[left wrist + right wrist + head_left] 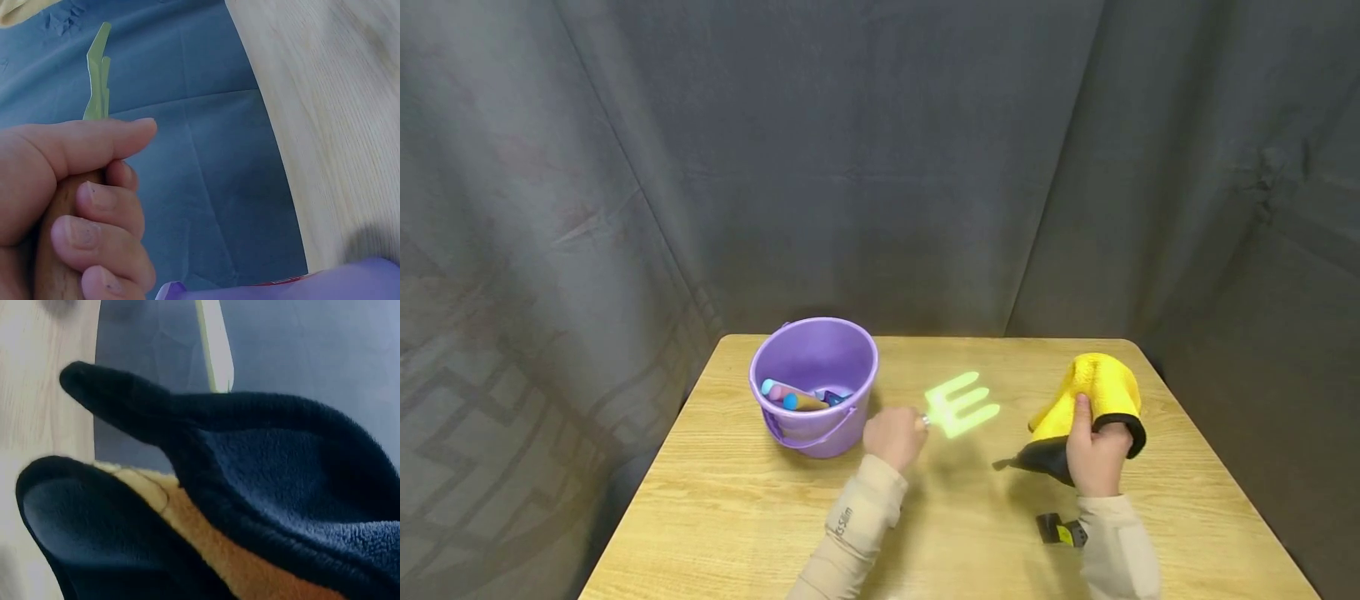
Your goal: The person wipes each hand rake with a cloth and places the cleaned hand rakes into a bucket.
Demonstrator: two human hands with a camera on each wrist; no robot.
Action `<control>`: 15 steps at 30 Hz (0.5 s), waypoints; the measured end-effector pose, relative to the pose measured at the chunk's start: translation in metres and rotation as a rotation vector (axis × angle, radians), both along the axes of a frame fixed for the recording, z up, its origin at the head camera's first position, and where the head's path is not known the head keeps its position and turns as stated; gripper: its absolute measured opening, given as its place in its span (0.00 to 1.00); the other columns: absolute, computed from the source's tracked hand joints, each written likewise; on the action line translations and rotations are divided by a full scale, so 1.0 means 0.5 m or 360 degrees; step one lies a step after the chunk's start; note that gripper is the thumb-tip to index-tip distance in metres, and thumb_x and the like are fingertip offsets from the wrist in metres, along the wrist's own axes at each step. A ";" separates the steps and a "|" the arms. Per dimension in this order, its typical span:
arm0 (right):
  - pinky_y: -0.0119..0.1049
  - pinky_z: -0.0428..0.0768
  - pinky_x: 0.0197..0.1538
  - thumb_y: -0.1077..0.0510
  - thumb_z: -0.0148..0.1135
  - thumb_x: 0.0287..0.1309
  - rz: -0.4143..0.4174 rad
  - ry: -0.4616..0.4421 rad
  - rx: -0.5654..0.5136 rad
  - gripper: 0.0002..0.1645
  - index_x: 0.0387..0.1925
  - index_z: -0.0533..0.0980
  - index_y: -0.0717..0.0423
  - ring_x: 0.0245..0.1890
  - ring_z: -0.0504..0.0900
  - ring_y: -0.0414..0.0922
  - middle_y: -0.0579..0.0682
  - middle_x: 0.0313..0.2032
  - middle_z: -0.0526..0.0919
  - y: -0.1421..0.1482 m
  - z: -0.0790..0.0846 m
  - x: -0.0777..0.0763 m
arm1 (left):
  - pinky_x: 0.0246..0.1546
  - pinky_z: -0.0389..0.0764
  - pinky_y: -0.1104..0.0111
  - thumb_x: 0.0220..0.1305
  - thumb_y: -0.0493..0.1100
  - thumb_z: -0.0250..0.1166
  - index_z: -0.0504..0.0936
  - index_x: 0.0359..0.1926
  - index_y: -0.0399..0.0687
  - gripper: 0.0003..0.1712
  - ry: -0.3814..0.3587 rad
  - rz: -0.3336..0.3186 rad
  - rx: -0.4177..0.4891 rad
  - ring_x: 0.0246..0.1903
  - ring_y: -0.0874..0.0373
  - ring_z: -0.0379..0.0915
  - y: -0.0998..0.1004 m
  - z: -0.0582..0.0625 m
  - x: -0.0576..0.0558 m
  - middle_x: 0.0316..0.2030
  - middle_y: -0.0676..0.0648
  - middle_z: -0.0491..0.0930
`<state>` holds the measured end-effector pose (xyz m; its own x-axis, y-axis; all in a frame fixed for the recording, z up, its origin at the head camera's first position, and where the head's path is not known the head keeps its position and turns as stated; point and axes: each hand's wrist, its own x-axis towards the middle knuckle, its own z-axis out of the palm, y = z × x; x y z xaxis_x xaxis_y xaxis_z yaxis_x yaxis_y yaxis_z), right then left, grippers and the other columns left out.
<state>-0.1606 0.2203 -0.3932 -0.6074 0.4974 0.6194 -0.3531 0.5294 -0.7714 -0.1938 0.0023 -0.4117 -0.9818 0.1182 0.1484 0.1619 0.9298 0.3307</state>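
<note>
My left hand (895, 437) grips the wooden handle (57, 275) of a small hand fork, its fingers curled round it. The fork's pale green head (943, 412) points right, its tines raised above the table. My right hand (1099, 457) pinches a cloth, yellow (1097, 383) on one face and dark grey on the other, thumb on the yellow side. The folded cloth hangs off to the left in a dark corner. In the right wrist view the cloth's dark face (275, 469) covers much of the picture and the hand is hidden.
A purple bucket (842, 433) stands left of my left hand, with several colourful handled things lying in it. A small black object with a yellow-green patch (1063, 533) lies beside my right sleeve. Grey curtains (865, 167) hang behind and beside the wooden table (722, 517).
</note>
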 end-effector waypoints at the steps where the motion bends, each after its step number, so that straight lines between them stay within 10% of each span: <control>1: 0.20 0.65 0.44 0.69 0.51 0.58 0.0042 0.0038 0.0039 0.15 0.44 0.66 0.78 0.42 0.73 0.44 0.56 0.36 0.73 -0.003 0.001 0.001 | 0.10 0.62 0.73 0.54 0.47 0.60 0.75 0.16 0.52 0.13 -0.0001 -0.0003 -0.0001 0.10 0.62 0.61 0.000 0.000 -0.001 0.11 0.55 0.66; 5: 0.20 0.66 0.36 0.75 0.51 0.54 0.0211 0.0142 0.0217 0.09 0.38 0.67 0.78 0.33 0.69 0.28 0.51 0.30 0.71 -0.014 0.001 0.002 | 0.10 0.63 0.72 0.54 0.47 0.60 0.76 0.16 0.50 0.13 0.0034 -0.0027 -0.0030 0.10 0.61 0.63 0.002 -0.005 -0.003 0.11 0.53 0.68; 10: 0.24 0.64 0.27 0.77 0.50 0.53 0.0459 0.0177 0.0493 0.04 0.29 0.64 0.72 0.23 0.64 0.30 0.50 0.21 0.66 -0.033 -0.006 0.005 | 0.10 0.64 0.71 0.53 0.48 0.60 0.76 0.15 0.50 0.13 0.0094 -0.0044 -0.0105 0.10 0.60 0.64 0.008 -0.009 -0.003 0.11 0.51 0.69; 15: 0.27 0.64 0.19 0.75 0.50 0.53 0.0722 -0.0097 0.0715 0.13 0.20 0.61 0.61 0.17 0.59 0.31 0.41 0.18 0.59 -0.063 -0.013 0.020 | 0.09 0.62 0.71 0.54 0.50 0.60 0.75 0.14 0.50 0.16 0.0030 -0.0012 -0.0108 0.10 0.60 0.61 0.019 -0.010 -0.003 0.10 0.52 0.66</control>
